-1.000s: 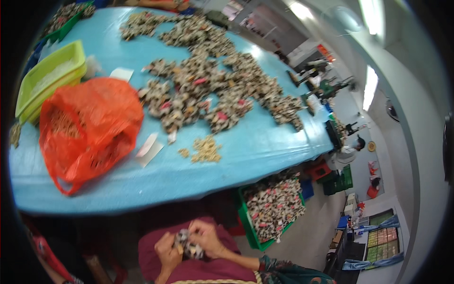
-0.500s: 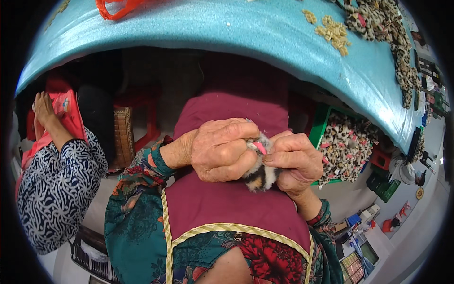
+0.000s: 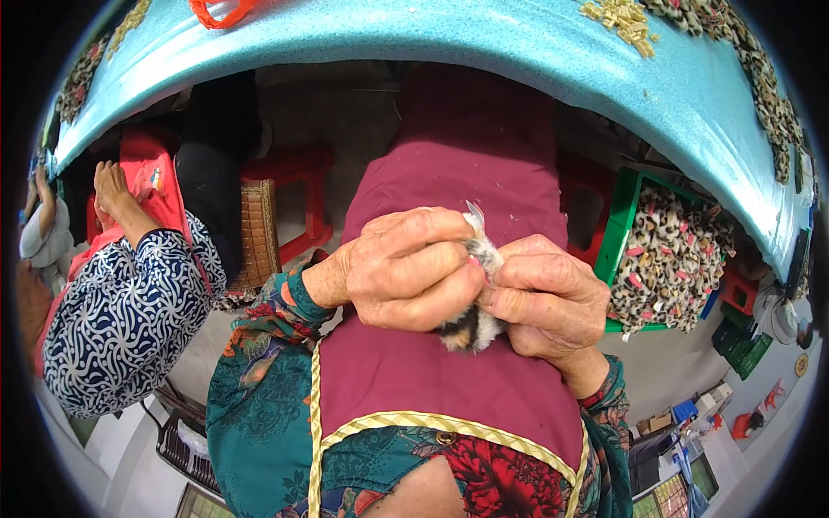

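Above my lap, over a maroon apron (image 3: 406,371), both hands are closed on a small furry plush piece (image 3: 471,335) with white, black and tan patches. My left hand (image 3: 413,274) pinches its left side, thumb and curled fingers together. My right hand (image 3: 548,298) grips the opposite side, thumb against bent forefinger. A small bit of pink (image 3: 474,261) shows in the fur between the hands. At the top, a thin pale pointed tip (image 3: 474,212) stands out beyond my left fingers; I cannot make out what it is. My fingers hide much of the piece.
Ahead is a table with a shiny blue cover (image 3: 414,39), bearing small tan pieces (image 3: 623,24) and spotted furry pieces (image 3: 760,82). To the right, a green crate (image 3: 617,237) holds many similar furry pieces. A person in a patterned top (image 3: 129,315) sits left, near a red stool (image 3: 306,177).
The view has shifted, bringing more of the crate into sight. Both hands stay on the plush piece. Less of the pink shows now, and the pale tip stands out more above my left fingers.
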Motion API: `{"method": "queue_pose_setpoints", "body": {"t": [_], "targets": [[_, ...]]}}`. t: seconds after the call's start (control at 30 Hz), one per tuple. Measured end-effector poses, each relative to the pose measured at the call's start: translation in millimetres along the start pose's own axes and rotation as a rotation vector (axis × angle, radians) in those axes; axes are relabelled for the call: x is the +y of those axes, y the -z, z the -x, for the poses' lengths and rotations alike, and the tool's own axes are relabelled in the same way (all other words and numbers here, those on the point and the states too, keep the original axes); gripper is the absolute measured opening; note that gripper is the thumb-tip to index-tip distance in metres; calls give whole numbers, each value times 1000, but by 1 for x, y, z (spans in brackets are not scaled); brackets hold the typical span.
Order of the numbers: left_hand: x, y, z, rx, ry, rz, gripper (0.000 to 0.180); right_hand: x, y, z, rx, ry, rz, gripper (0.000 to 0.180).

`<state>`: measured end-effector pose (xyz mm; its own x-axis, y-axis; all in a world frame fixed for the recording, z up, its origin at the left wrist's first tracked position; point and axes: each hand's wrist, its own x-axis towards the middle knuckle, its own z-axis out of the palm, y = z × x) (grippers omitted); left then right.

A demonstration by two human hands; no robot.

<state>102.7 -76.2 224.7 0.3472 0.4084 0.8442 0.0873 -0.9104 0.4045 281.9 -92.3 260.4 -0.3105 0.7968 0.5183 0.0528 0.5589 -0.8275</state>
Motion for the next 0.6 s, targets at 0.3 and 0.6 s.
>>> {"method": "queue_pose_setpoints", "body": {"t": [0.3,0.6], "targets": [[5,18,3,-213,7,52,27,-7,3,1,-91,-178,148,35],[13,20,14,-280,113,120,32,-5,-2,12,-116,-238,27,21]]}}
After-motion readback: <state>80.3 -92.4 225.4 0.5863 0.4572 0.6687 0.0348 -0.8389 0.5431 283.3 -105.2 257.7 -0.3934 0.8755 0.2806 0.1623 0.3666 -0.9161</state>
